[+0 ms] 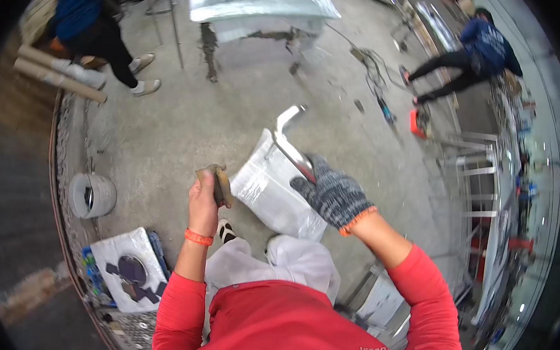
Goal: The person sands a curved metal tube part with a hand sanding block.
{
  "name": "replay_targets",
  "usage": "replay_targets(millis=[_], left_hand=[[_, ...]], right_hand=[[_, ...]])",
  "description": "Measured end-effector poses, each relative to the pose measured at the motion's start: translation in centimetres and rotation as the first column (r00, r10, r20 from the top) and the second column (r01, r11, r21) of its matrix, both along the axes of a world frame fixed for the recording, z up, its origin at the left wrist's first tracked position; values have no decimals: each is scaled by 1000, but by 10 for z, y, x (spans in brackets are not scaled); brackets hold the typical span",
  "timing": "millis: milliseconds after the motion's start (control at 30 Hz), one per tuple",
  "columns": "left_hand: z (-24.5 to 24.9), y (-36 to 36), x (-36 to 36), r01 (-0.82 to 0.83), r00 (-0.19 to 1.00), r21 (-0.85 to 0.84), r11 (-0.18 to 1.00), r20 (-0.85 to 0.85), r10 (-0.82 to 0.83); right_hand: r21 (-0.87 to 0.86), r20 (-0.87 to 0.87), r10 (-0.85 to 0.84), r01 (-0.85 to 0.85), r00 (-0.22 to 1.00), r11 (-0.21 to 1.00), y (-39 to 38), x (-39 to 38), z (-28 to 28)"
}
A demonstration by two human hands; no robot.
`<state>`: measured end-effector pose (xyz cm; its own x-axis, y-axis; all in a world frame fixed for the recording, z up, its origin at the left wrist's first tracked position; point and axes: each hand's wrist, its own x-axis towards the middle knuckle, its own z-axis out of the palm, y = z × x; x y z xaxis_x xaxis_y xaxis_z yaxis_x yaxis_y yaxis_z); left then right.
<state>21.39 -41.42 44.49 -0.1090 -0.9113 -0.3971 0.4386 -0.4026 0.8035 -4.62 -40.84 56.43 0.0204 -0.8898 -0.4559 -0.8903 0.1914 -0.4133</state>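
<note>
My bare left hand (202, 199), with an orange band at the wrist, grips a folded brown piece (224, 187) that looks like sandpaper. A grey knitted glove with an orange cuff covers my right hand (338, 197). Its fingers are wrapped round one end of a bent, shiny metal tube (282, 138), whose other end points up and away from me. The tube and the brown piece are apart. Below and between my hands, a padded bundle in clear plastic wrap (265, 192) stands in front of my legs.
A plastic-covered table (260, 9) stands ahead. To the left are cardboard tubes (62, 79), a white bucket (93, 195) and a board (112, 254) with dark sanding discs. A cable (372, 69) and power tool (386, 110) lie right. Two people (95, 35) (474, 54) stand nearby.
</note>
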Motion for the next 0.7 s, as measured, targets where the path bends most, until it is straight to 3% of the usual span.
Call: replay_targets(millis=[33, 100, 167, 200, 267, 300, 367, 400, 433, 467, 500, 567, 600, 667, 700], left_hand=[[5, 1, -3, -45, 999, -17, 999, -6, 45], [14, 7, -19, -107, 970, 12, 994, 223, 101], [14, 21, -44, -241, 954, 19, 970, 190, 233], [18, 25, -59, -320, 916, -99, 942, 222, 334], [22, 36, -90, -430, 836, -256, 866, 248, 489], [22, 43, -109, -467, 813, -252, 848, 255, 524], [21, 49, -143, -518, 736, -307, 798, 314, 599], [25, 53, -163, -518, 715, -344, 783, 328, 618], [30, 61, -183, -521, 698, -368, 770, 335, 633], [32, 69, -198, -451, 720, -423, 786, 349, 601], [32, 77, -209, -370, 741, -473, 800, 369, 561], [28, 89, -224, -282, 773, -552, 785, 353, 527], [29, 92, -226, -237, 791, -541, 807, 375, 484], [38, 91, -220, -240, 832, -551, 799, 307, 462], [38, 92, -220, -248, 853, -573, 781, 253, 456]], right_hand=[[-39, 1, -14, 14, 1000, 999, 4, -4, -4], [-20, 48, 24, -23, 999, 1000, 4, -14, -11], [-120, 121, 85, -70, 989, 990, 10, -21, -15], [-130, 117, 137, -121, 984, 984, 4, -24, -18], [-58, 317, 56, -39, 947, 998, -6, -28, -23], [-8, 416, -8, 13, 909, 1000, -11, -30, -24], [-25, 445, -44, 61, 895, 998, -22, -27, -24], [-318, 365, 98, 25, 926, 948, -27, -33, -41], [-575, 236, 208, -36, 949, 817, -30, -40, -52], [-695, 263, 294, -32, 919, 719, -40, -40, -55], [-688, 256, 295, -41, 921, 724, -54, -44, -54], [-816, -208, 347, -358, 915, 454, -86, -54, -51], [-817, -215, 333, -356, 918, 453, -103, -54, -56], [-684, 241, 526, -242, 816, 689, -120, -61, -67], [-669, 230, 533, -266, 814, 694, -126, -62, -67]])
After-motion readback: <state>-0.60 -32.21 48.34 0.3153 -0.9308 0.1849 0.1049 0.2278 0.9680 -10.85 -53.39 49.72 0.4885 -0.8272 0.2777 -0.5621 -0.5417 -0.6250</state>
